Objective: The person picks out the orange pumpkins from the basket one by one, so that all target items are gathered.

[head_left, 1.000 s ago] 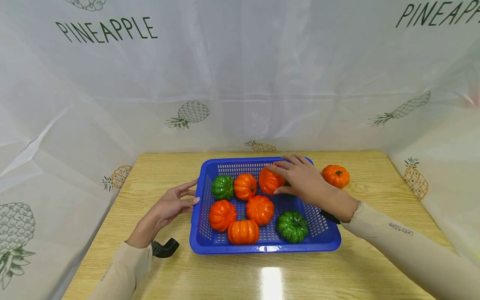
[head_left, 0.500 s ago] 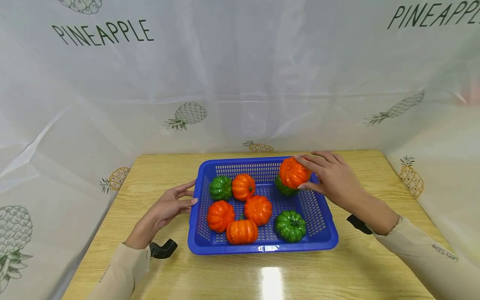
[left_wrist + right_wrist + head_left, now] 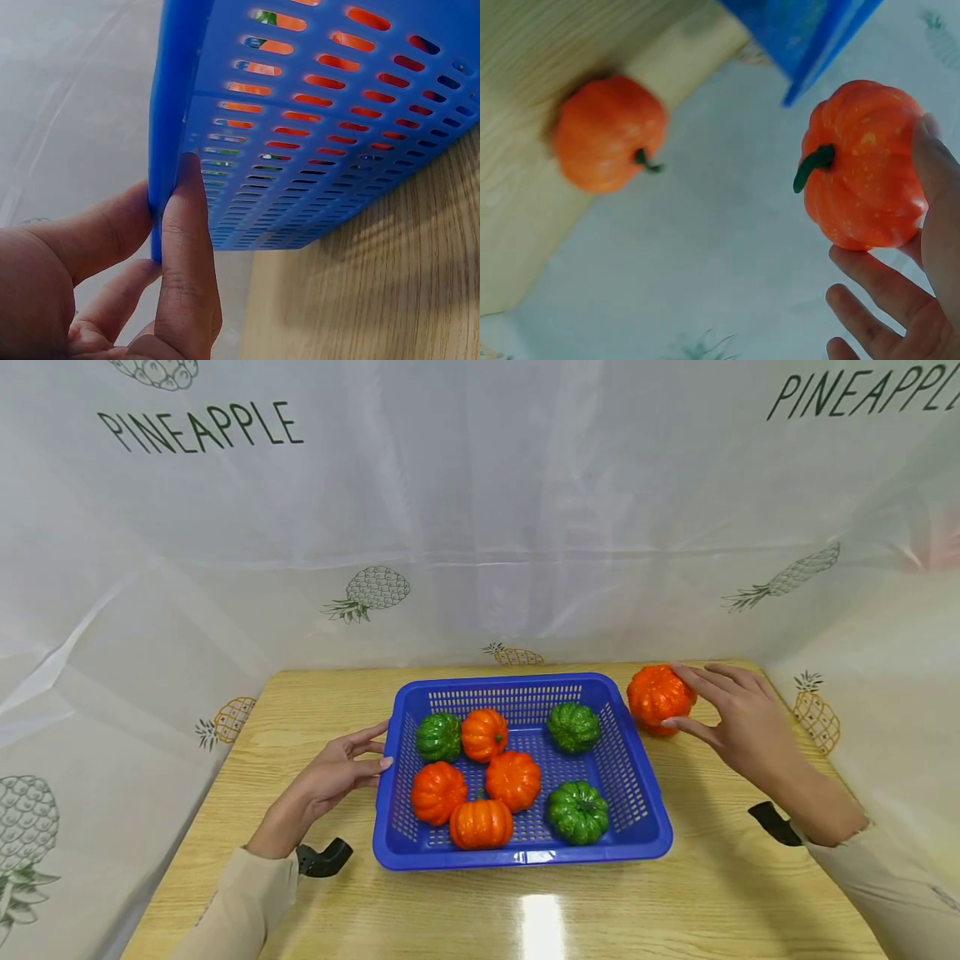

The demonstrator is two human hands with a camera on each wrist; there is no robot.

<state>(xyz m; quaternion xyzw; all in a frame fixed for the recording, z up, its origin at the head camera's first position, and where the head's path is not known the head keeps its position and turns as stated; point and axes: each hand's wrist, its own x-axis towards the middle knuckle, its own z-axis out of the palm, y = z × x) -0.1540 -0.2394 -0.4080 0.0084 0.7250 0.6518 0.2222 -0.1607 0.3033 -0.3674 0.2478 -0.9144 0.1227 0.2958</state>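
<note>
My right hand grips an orange pumpkin with a green stem, just past the basket's right side. In the right wrist view this pumpkin is off the table, between thumb and fingers. A second orange pumpkin rests on the table; the held one mostly covers it in the head view. At the left, my left hand pinches the rim of the blue plastic basket between thumb and fingers. Inside the basket lie several orange pumpkins and green pumpkins, one green pumpkin at the back right.
The basket stands mid-table on a light wooden table. A white sheet printed with pineapples hangs behind and at both sides. Each wrist carries a black mount.
My right hand has lifted the orange pumpkin from the back of the basket and carried it right, past the rim, uncovering the back-right green pumpkin. My left hand stays on the rim.
</note>
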